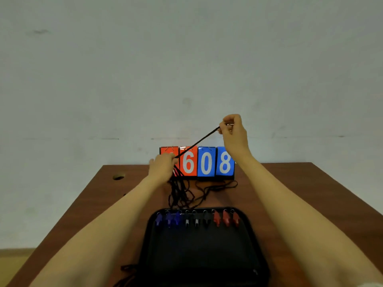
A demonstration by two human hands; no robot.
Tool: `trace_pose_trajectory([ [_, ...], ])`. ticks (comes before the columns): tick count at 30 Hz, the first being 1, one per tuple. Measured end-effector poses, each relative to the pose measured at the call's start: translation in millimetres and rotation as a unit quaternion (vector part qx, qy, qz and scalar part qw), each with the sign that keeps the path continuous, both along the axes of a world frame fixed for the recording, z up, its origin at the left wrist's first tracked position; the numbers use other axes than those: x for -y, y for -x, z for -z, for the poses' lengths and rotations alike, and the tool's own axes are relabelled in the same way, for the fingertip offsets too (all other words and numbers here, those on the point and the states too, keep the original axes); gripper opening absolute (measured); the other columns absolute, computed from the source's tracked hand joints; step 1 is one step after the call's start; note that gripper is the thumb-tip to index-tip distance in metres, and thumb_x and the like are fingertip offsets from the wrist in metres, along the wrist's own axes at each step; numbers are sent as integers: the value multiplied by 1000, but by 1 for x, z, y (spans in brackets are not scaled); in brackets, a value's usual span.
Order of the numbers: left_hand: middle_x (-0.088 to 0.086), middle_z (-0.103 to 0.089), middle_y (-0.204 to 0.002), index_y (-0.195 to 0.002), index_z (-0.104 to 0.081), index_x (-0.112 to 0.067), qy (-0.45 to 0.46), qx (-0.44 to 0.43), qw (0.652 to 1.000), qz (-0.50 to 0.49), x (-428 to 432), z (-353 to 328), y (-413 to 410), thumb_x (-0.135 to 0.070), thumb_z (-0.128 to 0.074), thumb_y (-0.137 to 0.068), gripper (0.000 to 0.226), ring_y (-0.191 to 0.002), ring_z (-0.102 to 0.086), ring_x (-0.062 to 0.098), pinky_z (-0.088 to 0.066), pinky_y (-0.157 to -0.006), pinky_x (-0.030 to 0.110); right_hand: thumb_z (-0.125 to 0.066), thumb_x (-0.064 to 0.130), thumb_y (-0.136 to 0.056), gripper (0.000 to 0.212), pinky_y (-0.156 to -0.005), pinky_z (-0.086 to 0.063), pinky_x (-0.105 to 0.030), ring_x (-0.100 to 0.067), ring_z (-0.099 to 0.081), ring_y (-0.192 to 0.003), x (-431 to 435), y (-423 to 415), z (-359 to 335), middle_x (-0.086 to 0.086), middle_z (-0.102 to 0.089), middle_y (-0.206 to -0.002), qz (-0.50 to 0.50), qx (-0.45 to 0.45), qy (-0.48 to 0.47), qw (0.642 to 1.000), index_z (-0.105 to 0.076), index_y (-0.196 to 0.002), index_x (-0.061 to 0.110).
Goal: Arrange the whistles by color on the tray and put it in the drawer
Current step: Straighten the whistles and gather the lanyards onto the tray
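Now I see both hands raised over the far part of the table (310, 183), pulling one black lanyard (196, 144) tight between them. My right hand (234, 131) pinches its upper end; my left hand (162, 165) is closed around the lower end, before the flip scoreboard (207, 162). On the near black tray (203, 255) lie blue whistles (169, 219), black whistles (196, 220) and red whistles (226, 219), in this order from left.

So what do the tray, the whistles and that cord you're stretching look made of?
Tray: matte black, probably fabric or soft plastic; no glare. Whistles: likely moulded plastic in solid blue, black, red, slight sheen. Cord: thin dark braided string, pulled taut between left hand and right hand.
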State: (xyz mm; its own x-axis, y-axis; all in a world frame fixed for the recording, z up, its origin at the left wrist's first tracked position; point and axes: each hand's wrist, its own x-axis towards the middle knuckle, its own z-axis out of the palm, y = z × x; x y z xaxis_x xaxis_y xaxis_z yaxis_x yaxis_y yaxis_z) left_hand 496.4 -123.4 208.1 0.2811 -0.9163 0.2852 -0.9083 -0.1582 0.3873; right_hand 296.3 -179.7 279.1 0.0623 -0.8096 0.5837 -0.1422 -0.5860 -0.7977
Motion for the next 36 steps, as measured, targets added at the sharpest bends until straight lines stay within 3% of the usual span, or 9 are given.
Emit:
trace_pose_trajectory([
  [4, 16, -56, -108, -111, -64, -10, 32, 68, 997, -32, -10, -16, -16, -24, -44, -98, 28, -106, -51, 36, -41, -87, 40, -43, 5, -97, 12, -66, -47, -6, -16, -62, -85, -7, 22, -11, -3, -59, -98, 51, 27, 11, 998, -51, -95, 13],
  [9, 21, -59, -92, -100, -66, 2, 63, -70, 995, -21, -14, -17, -21, -16, -46, -96, 26, -91, -60, 40, -45, -74, 37, -45, 2, -95, 17, -74, -41, -14, -18, -59, -92, -12, 36, -6, -6, -53, -108, 89, -71, 8, 994, -60, -96, 9],
  [13, 20, -53, -113, -111, -63, 3, 139, -120, 982, -37, -14, -20, -19, -9, -44, -97, 26, -101, -56, 35, -41, -84, 32, -47, 2, -93, 22, -80, -40, -18, -12, -53, -89, -11, 33, 11, -6, -54, -111, 93, -163, -22, 982, -67, -102, 3],
  [16, 17, -49, -122, -113, -62, 3, 177, -138, 974, -38, -13, -23, -25, -6, -42, -97, 27, -107, -55, 30, -36, -86, 22, -50, 3, -92, 22, -73, -42, -16, -11, -54, -87, -5, 19, 30, -10, -64, -109, 63, -223, -50, 971, -68, -104, -2],
  [19, 17, -50, -118, -111, -64, 0, 163, -108, 980, -29, -6, -20, -29, -8, -41, -97, 28, -103, -56, 31, -39, -86, 28, -60, 10, -90, 19, -65, -40, -10, -13, -56, -80, 5, -5, 52, -16, -64, -109, 22, -261, -73, 962, -69, -102, -1],
  [28, 15, -52, -107, -109, -62, -1, 104, 7, 993, 53, 15, 2, -21, -12, -38, -99, 28, -89, -56, 33, -46, -77, 39, -70, 49, -79, 71, -102, -42, -33, -17, -47, -113, 0, -76, 75, -3, -38, -129, -119, -347, -84, 927, -48, -135, 13],
  [31, 14, -51, -108, -109, -63, -2, 88, 11, 995, 56, 20, 7, -26, -13, -40, -98, 28, -89, -56, 32, -47, -78, 41, -65, 44, -85, 50, -90, -40, -24, -13, -46, -100, 7, -87, 76, 0, -40, -112, -112, -348, -72, 928, -59, -123, 12],
  [33, 13, -52, -105, -108, -65, -3, 95, 9, 993, 65, 22, 11, -29, -15, -42, -98, 27, -88, -56, 30, -43, -74, 33, -59, 33, -92, 24, -82, -35, -24, -13, -44, -91, 10, -90, 76, 1, -44, -98, -103, -343, -56, 932, -69, -100, 13],
  [36, 12, -51, -102, -104, -63, -2, 99, 17, 992, 78, 21, 17, -32, -16, -48, -97, 22, -85, -55, 29, -41, -72, 32, -53, 23, -96, 32, -74, -33, -30, -15, -40, -81, 15, -89, 73, 1, -45, -74, -98, -328, -35, 939, -64, -66, 21],
])
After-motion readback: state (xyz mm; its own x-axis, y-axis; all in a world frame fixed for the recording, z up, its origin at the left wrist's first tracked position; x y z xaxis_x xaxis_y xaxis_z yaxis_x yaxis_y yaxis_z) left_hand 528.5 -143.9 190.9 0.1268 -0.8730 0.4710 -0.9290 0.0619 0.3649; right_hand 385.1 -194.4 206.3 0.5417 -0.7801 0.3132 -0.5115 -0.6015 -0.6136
